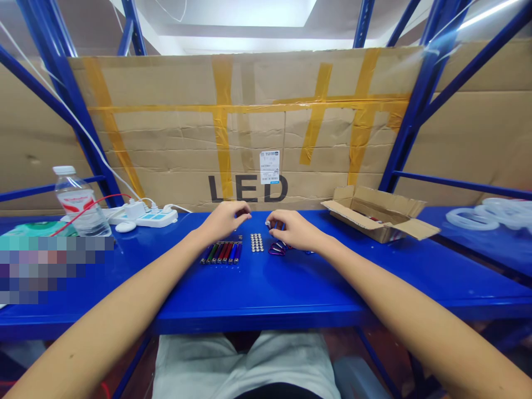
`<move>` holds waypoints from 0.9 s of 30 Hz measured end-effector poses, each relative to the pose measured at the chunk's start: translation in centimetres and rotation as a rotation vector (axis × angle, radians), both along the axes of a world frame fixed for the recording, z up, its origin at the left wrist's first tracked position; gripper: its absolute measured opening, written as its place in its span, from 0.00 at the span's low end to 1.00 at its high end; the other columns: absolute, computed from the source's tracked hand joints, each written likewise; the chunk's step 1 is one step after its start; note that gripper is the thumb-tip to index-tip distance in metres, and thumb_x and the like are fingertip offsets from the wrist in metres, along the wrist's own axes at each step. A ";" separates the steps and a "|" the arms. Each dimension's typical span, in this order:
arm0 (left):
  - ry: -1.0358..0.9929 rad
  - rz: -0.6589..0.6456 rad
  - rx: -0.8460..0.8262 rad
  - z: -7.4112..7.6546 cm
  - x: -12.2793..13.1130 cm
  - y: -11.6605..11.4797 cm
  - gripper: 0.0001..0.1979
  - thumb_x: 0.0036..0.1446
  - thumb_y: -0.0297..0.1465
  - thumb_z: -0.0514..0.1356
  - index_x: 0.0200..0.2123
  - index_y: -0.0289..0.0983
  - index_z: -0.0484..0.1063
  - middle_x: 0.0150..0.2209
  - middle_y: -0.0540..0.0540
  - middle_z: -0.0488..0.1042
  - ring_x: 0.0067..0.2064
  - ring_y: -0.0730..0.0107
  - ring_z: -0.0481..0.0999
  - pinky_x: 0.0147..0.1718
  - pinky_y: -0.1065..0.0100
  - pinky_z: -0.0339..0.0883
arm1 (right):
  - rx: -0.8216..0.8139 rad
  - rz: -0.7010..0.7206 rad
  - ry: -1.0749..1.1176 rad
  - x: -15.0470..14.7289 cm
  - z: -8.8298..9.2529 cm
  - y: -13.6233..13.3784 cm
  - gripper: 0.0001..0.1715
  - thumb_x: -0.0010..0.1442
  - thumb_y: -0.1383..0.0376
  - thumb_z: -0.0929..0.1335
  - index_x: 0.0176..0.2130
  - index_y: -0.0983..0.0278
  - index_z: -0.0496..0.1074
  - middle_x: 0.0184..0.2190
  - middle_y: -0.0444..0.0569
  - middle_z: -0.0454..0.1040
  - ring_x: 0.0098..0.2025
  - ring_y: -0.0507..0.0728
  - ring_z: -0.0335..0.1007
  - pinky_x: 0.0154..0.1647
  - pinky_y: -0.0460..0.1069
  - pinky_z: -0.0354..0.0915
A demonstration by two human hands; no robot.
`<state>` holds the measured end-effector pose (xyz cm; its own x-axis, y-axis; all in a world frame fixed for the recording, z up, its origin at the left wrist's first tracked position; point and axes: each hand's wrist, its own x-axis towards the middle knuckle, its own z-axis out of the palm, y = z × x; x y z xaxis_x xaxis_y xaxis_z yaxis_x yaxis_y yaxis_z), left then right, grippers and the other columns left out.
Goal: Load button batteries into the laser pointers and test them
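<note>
Both my hands rest on the blue table [291, 288], fingers curled. My left hand [226, 218] is closed just behind a row of several small coloured metal tubes [222, 252] lying side by side. My right hand [291, 228] is pinched on a small item I cannot make out, above a little heap of purple and red clips or rings [276, 249]. Between the two hands lies a neat grid of small silver button cells [257, 242].
An open cardboard box [376, 213] sits at the right. At the left stand a water bottle [78, 202], a white power strip [145, 215] with cables and a white mouse [125, 226]. A taped cardboard wall marked LED [249, 127] backs the table. White rings [490, 213] lie far right.
</note>
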<state>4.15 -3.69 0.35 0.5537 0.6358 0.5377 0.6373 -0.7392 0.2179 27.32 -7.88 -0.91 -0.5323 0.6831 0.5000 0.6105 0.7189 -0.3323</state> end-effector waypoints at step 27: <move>0.299 0.155 -0.201 -2.5 -3.3 3.9 0.18 0.55 0.31 0.56 0.48 0.36 0.75 0.44 0.41 0.79 0.43 0.61 0.76 0.42 0.65 0.66 | -0.017 0.005 -0.043 0.1 -0.2 0.2 0.08 0.54 0.74 0.67 0.36 0.65 0.72 0.33 0.47 0.73 0.35 0.53 0.68 0.38 0.48 0.62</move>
<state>0.89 0.25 -2.11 0.5561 0.8005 0.2237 0.7953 -0.5906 0.1365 27.44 -7.66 -1.15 -0.5563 0.6890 0.4646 0.6213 0.7161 -0.3182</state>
